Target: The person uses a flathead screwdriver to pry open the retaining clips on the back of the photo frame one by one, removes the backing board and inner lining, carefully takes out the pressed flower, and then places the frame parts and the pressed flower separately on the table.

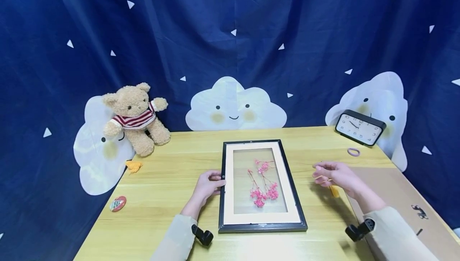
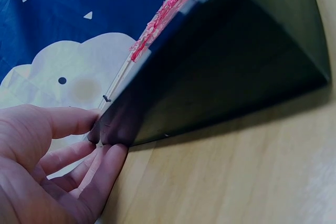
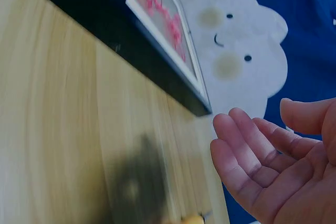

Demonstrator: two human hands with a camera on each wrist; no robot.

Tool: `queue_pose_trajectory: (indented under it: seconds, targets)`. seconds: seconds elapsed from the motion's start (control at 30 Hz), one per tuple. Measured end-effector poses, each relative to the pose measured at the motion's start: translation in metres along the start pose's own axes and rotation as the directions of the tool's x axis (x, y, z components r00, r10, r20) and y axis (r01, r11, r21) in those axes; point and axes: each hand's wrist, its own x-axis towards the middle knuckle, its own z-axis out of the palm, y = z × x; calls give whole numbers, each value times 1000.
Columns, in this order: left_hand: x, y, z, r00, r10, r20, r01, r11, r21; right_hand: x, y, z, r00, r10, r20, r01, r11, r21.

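A black picture frame (image 1: 263, 229) with a white mat lies on the wooden table (image 1: 161, 229). Pink dried flowers (image 1: 266, 191) show behind its clear pane. At the frame's left edge, my left hand (image 1: 207, 184) grips the side, thumb on top and fingers low against it; the left wrist view shows this grip (image 2: 68, 156) close up. Right of the frame, my right hand (image 1: 334, 174) hovers above the table, holding nothing. Its fingers are loosely bent with the palm turned up in the right wrist view (image 3: 283, 166). Beneath it lies a small orange-yellow handle (image 1: 334, 191), partly hidden.
A brown board (image 1: 388, 189) lies along the right edge. Behind it are a purple ring (image 1: 353, 152) and a black-cased clock (image 1: 360, 128). A teddy bear (image 1: 134, 119) sits at the back left, with an orange cloth (image 1: 134, 166) and a round badge (image 1: 117, 204) nearer.
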Motion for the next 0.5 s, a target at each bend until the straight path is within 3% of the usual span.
queue_pose_trajectory:
  seconds: [0.33,0.5]
  targets:
    - [0,-1,-1,1000,-3,-1,3,1000,2,25,-13,35,998,-22,55,20,999,46]
    - [1,-2,0,1000,7,4,-7,1000,-9,40,-19,47,999,-14,31,14,1000,9]
